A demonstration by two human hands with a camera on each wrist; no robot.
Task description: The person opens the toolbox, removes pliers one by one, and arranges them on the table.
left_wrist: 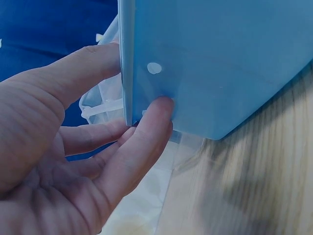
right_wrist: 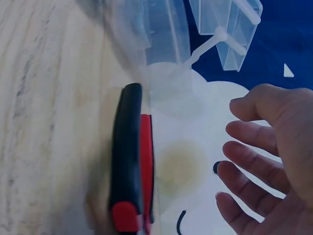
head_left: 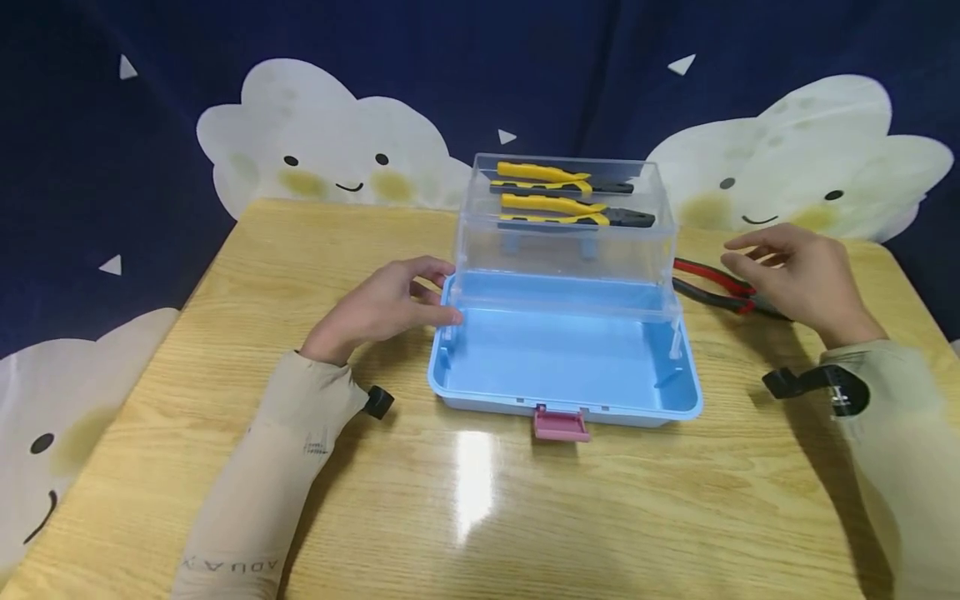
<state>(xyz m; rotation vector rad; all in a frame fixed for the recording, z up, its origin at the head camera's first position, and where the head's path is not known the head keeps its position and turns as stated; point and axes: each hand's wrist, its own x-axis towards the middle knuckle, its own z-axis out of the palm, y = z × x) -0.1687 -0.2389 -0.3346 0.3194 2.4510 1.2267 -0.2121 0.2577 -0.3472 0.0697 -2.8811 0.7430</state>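
A light-blue toolbox (head_left: 555, 358) stands unfolded on the table, its clear plastic tray (head_left: 562, 254) raised at the back. Two yellow-and-black pliers (head_left: 543, 202) lie in the tray. My left hand (head_left: 378, 304) grips the box's left rim; in the left wrist view the thumb is over the edge and the fingers (left_wrist: 156, 115) lie against the outer wall. To the right of the box rests a pair of red-and-black pliers (head_left: 705, 272). Over its jaw end hovers my right hand (head_left: 806, 279), fingers loosely bent with nothing between them, apart from the handles (right_wrist: 127, 147) in the right wrist view.
A pink latch (head_left: 561, 426) hangs down at the box's front edge. The wooden table (head_left: 637, 517) extends around the box. Behind it hangs a dark blue cloth (head_left: 420, 50) with white smiling clouds. A black wrist camera (head_left: 380, 402) sits by the left sleeve.
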